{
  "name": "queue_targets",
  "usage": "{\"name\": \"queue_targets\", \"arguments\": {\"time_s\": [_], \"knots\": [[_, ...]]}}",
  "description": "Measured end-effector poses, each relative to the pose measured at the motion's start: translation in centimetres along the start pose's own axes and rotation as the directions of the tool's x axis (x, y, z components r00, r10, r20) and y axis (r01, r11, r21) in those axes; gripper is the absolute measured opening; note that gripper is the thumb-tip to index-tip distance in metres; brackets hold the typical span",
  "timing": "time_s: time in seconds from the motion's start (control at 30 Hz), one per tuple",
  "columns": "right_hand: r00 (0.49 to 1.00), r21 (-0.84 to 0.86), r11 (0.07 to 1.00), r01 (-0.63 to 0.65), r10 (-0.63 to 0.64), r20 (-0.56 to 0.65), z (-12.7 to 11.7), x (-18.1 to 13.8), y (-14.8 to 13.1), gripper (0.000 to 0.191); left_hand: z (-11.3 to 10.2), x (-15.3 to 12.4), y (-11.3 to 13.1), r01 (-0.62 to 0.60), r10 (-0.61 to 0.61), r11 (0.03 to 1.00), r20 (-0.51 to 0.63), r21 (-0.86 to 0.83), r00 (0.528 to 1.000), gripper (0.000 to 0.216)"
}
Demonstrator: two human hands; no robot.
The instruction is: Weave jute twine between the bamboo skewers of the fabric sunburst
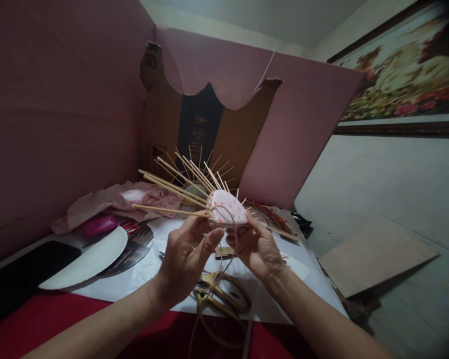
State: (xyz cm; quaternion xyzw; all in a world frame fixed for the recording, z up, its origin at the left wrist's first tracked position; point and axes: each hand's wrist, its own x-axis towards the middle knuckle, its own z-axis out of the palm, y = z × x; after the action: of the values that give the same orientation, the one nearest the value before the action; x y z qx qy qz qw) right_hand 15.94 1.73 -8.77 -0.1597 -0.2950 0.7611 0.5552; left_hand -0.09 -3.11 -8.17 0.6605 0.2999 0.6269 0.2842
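Between both hands, above the table, is a half-round piece covered in white cloth with pink-red spots. Thin wooden sticks fan out from its edge, away from me. My left hand grips its left lower edge, thumb toward me. At the right lower corner, the fingers of my right hand are closed on it. A thin twine loops over the cloth and hangs down between my hands. Below them lie scissors with gold handles, partly behind the hanging twine.
A white half-disc lies on a dark round mat at left, near red-handled scissors and a magenta item. Spotted pink cloth is bunched behind. A cut cardboard sheet stands at the back; a board lies at right.
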Motion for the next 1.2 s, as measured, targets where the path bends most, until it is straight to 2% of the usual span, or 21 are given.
{"name": "queue_targets", "arguments": {"time_s": [0.1,0.2,0.37,0.47,0.57,0.7,0.8,0.93,1.2], "knots": [[0.999,-0.009,1.000,0.020,-0.021,-0.040,0.1,0.2,0.0,0.015,0.0,0.2,0.2,0.071,-0.072,0.997,-0.003,-0.039,0.997,0.026],[0.993,-0.018,0.999,0.049,-0.050,-0.103,0.1,0.3,0.0,0.013,0.0,0.7,0.0,0.196,-0.206,0.960,-0.030,-0.199,0.978,0.031],[0.968,-0.123,0.985,0.124,-0.147,-0.204,0.6,0.2,0.0,0.009,-0.1,1.6,-0.5,0.401,-0.421,0.765,0.079,-0.504,0.903,0.026],[0.927,-0.207,0.968,0.142,-0.203,-0.314,0.9,-0.1,-0.3,0.006,-0.2,1.8,-0.5,0.477,-0.489,0.672,0.145,-0.567,0.860,0.026],[0.881,-0.272,0.946,0.176,-0.275,-0.386,1.1,-0.3,-0.7,0.007,-0.3,1.8,-0.5,0.489,-0.504,0.626,0.163,-0.608,0.848,0.025],[0.856,-0.357,0.911,0.208,-0.346,-0.384,1.3,-0.3,-1.1,0.010,-0.3,1.7,-0.6,0.523,-0.535,0.599,0.183,-0.606,0.825,0.025],[0.852,-0.415,0.885,0.211,-0.375,-0.366,1.3,-0.3,-1.2,0.013,-0.3,1.8,-0.6,0.567,-0.586,0.577,0.186,-0.588,0.789,0.024],[0.859,-0.483,0.852,0.202,-0.391,-0.331,1.2,-0.3,-1.1,0.019,-0.4,2.1,-0.5,0.615,-0.660,0.546,0.160,-0.569,0.734,0.023],[0.885,-0.547,0.816,0.184,-0.380,-0.268,1.9,-0.9,-0.8,0.029,-0.6,2.2,-1.0,0.660,-0.734,0.524,0.108,-0.539,0.671,0.015]]}}
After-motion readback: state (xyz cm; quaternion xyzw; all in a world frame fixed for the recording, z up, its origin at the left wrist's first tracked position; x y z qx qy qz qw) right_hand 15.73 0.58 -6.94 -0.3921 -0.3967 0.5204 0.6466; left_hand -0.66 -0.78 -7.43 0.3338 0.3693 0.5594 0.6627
